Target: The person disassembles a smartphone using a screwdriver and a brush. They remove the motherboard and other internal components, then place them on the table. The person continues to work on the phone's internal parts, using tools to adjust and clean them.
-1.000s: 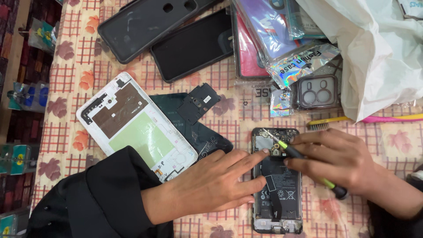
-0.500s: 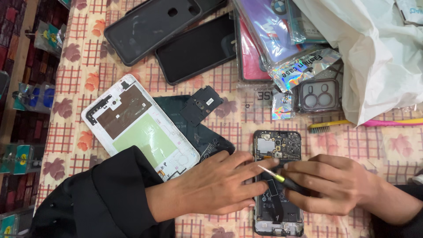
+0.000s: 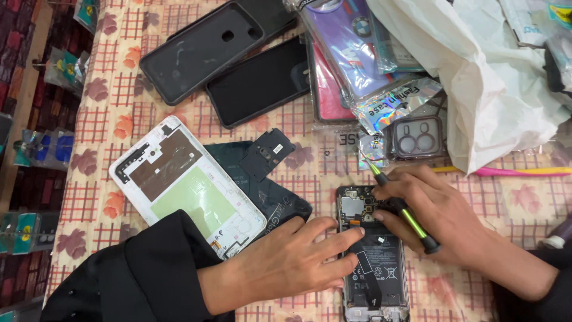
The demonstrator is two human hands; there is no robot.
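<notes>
Right hand (image 3: 441, 220) is clamped around one screwdriver (image 3: 403, 209), green shaft, black grip, its tip pointing up and away past the top edge of the opened phone (image 3: 370, 250). Fingertips of that hand rest on the phone's upper right corner. Left hand (image 3: 292, 262) lies flat with fingers spread apart, holding nothing, two fingers pressing across the middle of the phone just above its battery. The sleeve (image 3: 137, 280) behind it is black.

The phone lies face down on the counter (image 3: 101, 125), back cover off, circuit board at the top, battery below. One phone under the hands.

Just left of the left hand: one white phone frame (image 3: 185, 185), tilted, with a brown patch and a pale green patch. Tucked partly under it, one dark back cover (image 3: 268, 197), and on top of that one small black plate (image 3: 267, 154).

Further up the counter, two dark phone cases (image 3: 202, 50), side by side and slanted. To their right, a fanned stack of packaged cases (image 3: 348, 53), purple and pink among them; the exact count is hard to tell because they overlap. Near the screwdriver tip, one clear camera-ring cover (image 3: 417, 138). One white plastic bag (image 3: 471, 77) fills the upper right, and one pink-and-yellow toothbrush (image 3: 512, 172) pokes out beneath it.
</notes>
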